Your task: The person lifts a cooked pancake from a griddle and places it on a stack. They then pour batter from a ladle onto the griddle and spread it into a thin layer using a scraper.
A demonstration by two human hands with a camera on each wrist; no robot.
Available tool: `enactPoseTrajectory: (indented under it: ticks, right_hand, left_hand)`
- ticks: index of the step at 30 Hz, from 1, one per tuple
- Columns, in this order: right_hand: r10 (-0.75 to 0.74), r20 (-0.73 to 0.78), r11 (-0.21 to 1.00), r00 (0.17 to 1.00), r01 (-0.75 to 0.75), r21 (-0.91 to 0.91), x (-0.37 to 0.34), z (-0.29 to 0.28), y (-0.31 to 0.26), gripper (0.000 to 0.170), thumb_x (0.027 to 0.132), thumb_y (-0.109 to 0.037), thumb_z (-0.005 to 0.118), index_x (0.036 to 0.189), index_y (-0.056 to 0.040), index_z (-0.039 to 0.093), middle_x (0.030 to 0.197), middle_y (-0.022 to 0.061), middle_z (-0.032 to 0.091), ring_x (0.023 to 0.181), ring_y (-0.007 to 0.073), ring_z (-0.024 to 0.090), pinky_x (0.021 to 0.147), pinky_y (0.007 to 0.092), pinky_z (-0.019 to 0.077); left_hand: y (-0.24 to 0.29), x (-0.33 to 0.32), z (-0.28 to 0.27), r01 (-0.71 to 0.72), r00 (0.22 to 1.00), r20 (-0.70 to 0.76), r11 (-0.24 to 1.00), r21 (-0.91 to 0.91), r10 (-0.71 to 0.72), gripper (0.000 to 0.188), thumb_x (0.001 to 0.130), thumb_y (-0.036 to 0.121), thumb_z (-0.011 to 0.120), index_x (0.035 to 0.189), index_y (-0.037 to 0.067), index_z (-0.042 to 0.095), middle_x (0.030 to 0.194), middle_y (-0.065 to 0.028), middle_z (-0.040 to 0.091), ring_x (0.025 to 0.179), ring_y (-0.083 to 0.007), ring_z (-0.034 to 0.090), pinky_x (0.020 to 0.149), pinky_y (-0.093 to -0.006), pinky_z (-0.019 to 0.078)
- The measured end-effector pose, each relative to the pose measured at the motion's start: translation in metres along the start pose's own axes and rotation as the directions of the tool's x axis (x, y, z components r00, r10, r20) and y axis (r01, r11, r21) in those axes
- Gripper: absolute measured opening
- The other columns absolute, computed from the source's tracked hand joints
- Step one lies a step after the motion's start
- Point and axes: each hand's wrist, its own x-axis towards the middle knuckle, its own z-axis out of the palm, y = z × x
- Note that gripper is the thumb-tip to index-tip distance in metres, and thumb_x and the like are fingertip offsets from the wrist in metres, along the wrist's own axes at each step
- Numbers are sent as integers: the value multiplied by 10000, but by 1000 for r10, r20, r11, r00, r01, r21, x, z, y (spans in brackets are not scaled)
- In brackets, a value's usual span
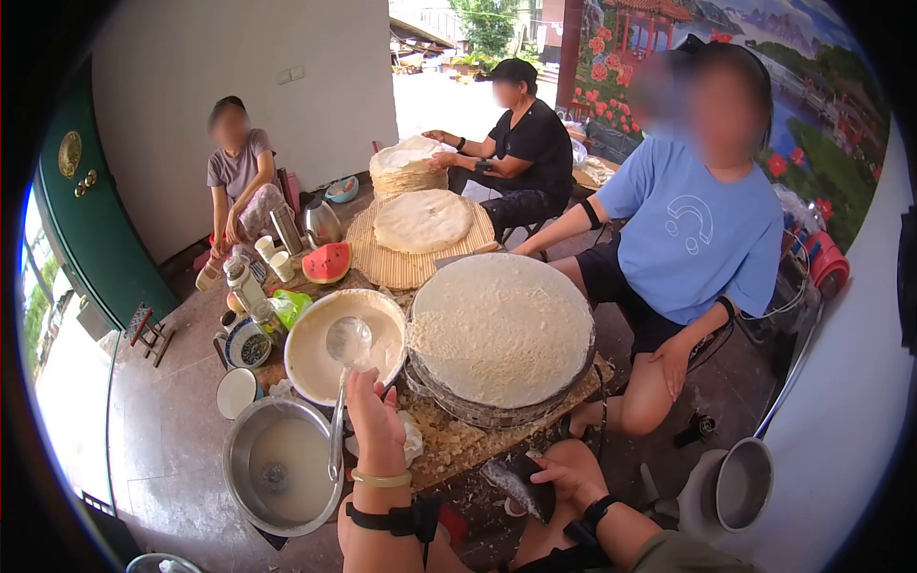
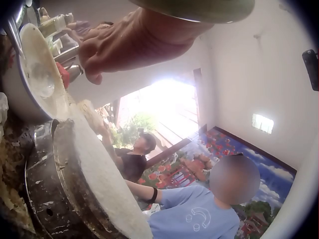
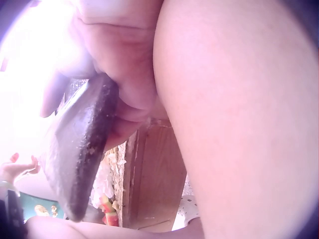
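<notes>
My left hand [image 1: 377, 420] is raised beside the batter basin [image 1: 298, 368], its fingers loosely bent and nothing in them. Just left of it runs the handle of a metal ladle [image 1: 336, 439], whose bowl sits in the pale batter. In the left wrist view a gap shows between this hand [image 2: 119, 55] and the ladle handle [image 2: 14, 37]. Low over my lap, my right hand [image 1: 575, 475] grips a dark wedge-shaped block [image 1: 521, 485] with a smooth face. The right wrist view shows the block [image 3: 82, 149] under its fingers. Ahead, a thin pale sheet [image 1: 501, 325] covers the round griddle.
A steel basin [image 1: 244, 477] of cloudy water stands at left. Behind are a stack of flatbreads [image 1: 413, 167], a slatted mat [image 1: 368, 258] with another flatbread, and a watermelon piece [image 1: 328, 263]. A person in blue [image 1: 702, 229] sits right of the griddle; two others sit further back.
</notes>
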Motion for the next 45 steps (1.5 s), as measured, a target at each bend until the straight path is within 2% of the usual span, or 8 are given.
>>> enactPoseTrajectory:
  ticks: [3,9,18,21,36,39,42,45]
  right_hand:
    - [5,-1,1000,1000,-5,-12,1,-2,0,483,731,-46,611,1190,-28,464,1010,65,603,878,176,594,795,296,468]
    - [1,-18,1000,1000,-1,-30,0,1,-1,486,724,-64,626,1181,-27,466,998,68,602,875,175,592,797,299,467]
    - [-9,-26,1000,1000,8,-15,2,-2,1,489,723,-49,619,1186,-30,465,1009,72,602,871,179,596,793,298,471]
    - [-7,-18,1000,1000,7,-10,2,-1,1,493,723,-44,614,1192,-32,464,1017,69,601,876,180,596,796,297,470]
    - [-2,-30,1000,1000,2,-10,2,-4,2,499,717,-49,624,1191,-28,468,1016,71,604,877,183,595,799,298,467]
    - [-1,-10,1000,1000,1,-20,4,-8,3,510,713,-58,626,1196,-25,466,1023,69,600,888,179,588,807,286,457]
    - [5,-21,999,1000,-6,-33,2,-3,1,514,714,-64,622,1201,-21,462,1028,64,598,899,175,581,814,276,448]
    - [-6,-31,999,999,4,-39,3,-3,2,513,717,-66,619,1203,-20,461,1030,66,596,899,176,581,812,279,451]
  left_hand:
    - [0,-2,2,-30,1000,-6,1000,-8,30,391,749,202,596,1092,64,468,1127,-40,424,1058,-225,370,906,-380,306]
    - [-10,10,-7,-46,997,61,999,-24,47,569,766,216,580,1238,-1,350,1357,-103,276,1328,-278,110,1062,-383,17]
    - [-12,19,-14,-43,989,140,999,-9,44,666,780,222,570,1304,-35,250,1410,-135,199,1338,-221,87,1063,-326,13]
    - [-11,16,-7,-57,997,49,994,-97,62,192,806,95,509,971,29,436,1088,-70,413,1110,-129,317,1017,-274,154]
    - [-11,16,-8,-72,996,44,995,-76,75,419,792,122,533,1154,-20,377,1197,-97,372,1187,-153,273,1043,-287,111]
    - [-8,14,-13,-59,987,151,998,-4,59,640,772,221,589,1281,-28,291,1396,-135,208,1329,-227,101,1060,-324,28]
    - [-10,17,-15,-37,990,133,999,0,37,641,770,222,591,1280,-26,293,1397,-134,208,1332,-235,92,1061,-334,15]
    - [-8,11,-7,-59,996,63,996,-72,64,358,799,111,534,1113,-7,408,1144,-65,397,1123,-139,308,1026,-278,146]
